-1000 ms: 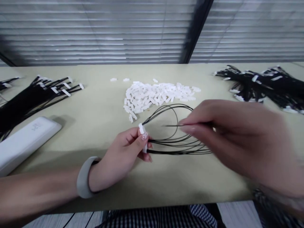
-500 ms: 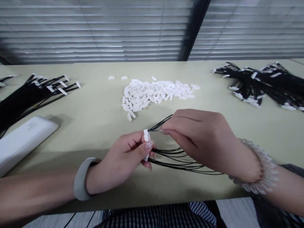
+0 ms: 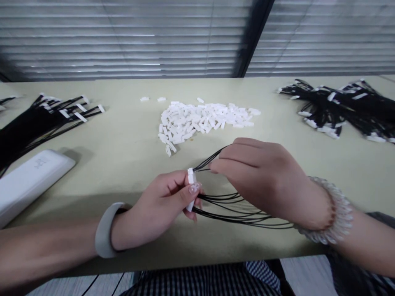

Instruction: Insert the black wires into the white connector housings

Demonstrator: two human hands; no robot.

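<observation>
Between the thumb and fingers of my left hand a white plastic connector housing is held on end. Thin black wires run out of its right side, some from the top end and more from lower down. My right hand pinches a black wire a short way from the top of the housing, its fingertips apart from the plastic. Other wires pass behind and under this hand, so their far ends are hidden.
A heap of loose white connector housings lies beyond my hands. Bundles of black wires with white connectors lie at the left and right. A white rounded case sits near my left forearm. Window blinds stand behind the table.
My right hand has drawn slightly right and up, and its fingertips are a little farther from the housing. My left hand holds the housing in nearly the same place.
</observation>
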